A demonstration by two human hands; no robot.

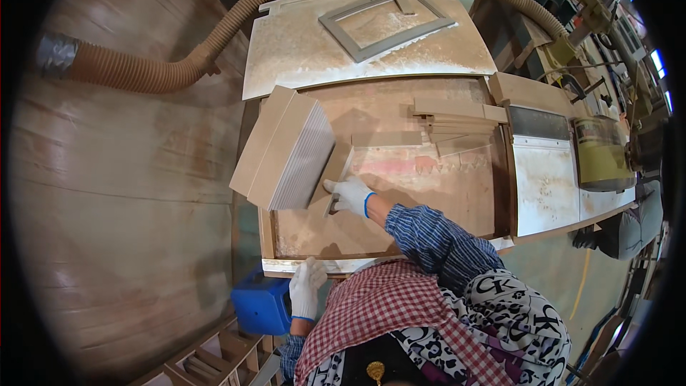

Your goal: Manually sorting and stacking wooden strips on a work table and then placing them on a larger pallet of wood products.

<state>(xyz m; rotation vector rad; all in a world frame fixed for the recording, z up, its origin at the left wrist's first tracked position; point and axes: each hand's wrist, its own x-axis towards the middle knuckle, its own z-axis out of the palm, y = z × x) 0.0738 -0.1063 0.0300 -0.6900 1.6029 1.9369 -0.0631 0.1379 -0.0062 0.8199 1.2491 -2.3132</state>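
Note:
My right hand (350,195), in a white glove with a blue cuff, reaches over the recessed worktable. Its fingers close on a narrow brown board strip (334,169) just right of a tall stack of brown boards (286,149). Many thin, pale edges show on that stack's right side. My left hand (307,288), also in a white glove, is at the table's white front edge (343,266), fingers extended and nothing visible in them. A blue plastic stool or bin (261,304) is beside it.
Loose brown strips (457,125) lie at the table's back right, near a flat strip (386,139). Behind, a dusty white panel (286,50) bears a grey rectangular frame (343,37). A ribbed hose (143,68) arches overhead. A green-yellow machine (600,154) stands right; wooden racks (214,357) lower left.

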